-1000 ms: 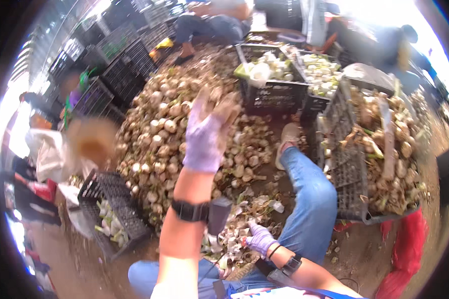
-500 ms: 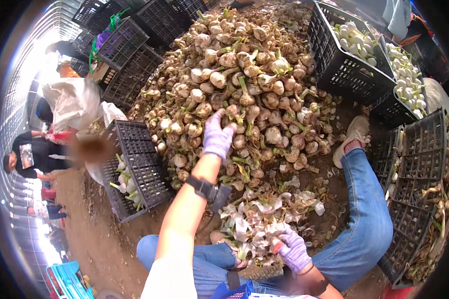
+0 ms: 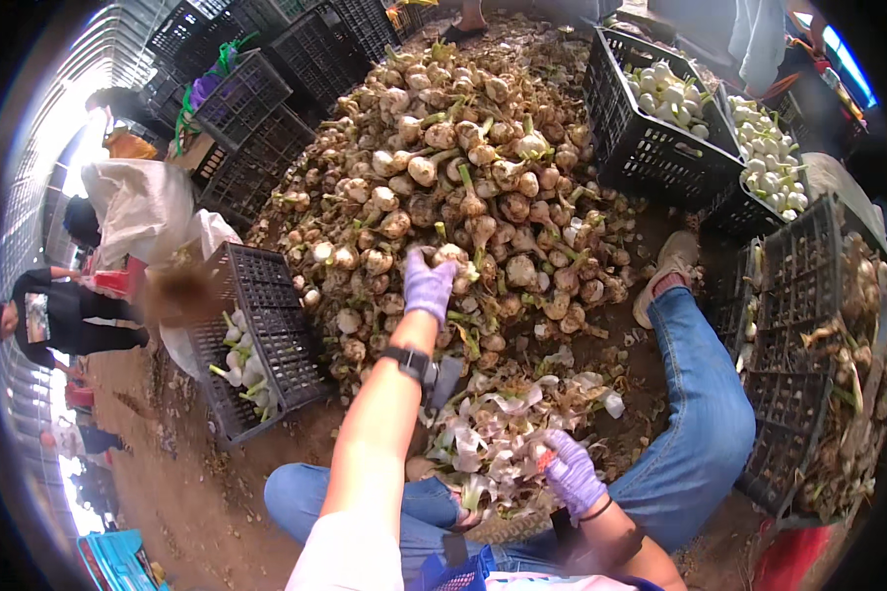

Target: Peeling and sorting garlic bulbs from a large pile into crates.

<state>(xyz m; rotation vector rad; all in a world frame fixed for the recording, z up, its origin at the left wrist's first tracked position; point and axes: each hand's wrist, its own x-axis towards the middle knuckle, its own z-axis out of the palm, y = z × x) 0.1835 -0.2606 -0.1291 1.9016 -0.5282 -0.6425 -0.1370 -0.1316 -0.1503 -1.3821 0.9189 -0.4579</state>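
Observation:
My left hand (image 3: 430, 287), in a purple knit glove, reaches to the near slope of a big heap of garlic (image 3: 503, 182). Its fingers and thumb close round a garlic bulb (image 3: 452, 257) with dirty, pale skin. Low over a litter of peeled garlic skins (image 3: 498, 424), between my legs, is my right hand (image 3: 574, 477), gloved the same way. Its fingers are curled, and a small orange-red piece (image 3: 545, 459) shows by the thumb. What that piece belongs to is hidden.
A tilted black crate (image 3: 278, 325) with some trimmed white garlic stands left of the heap. Fuller crates of white bulbs (image 3: 665, 94) are at the far right. Another black crate (image 3: 784, 345) lies beside my bent right leg (image 3: 705, 394). People stand at the far left.
My left hand has closed on a bulb and drawn slightly back toward me from the heap. My right hand has risen a little. The whole view has shifted slightly.

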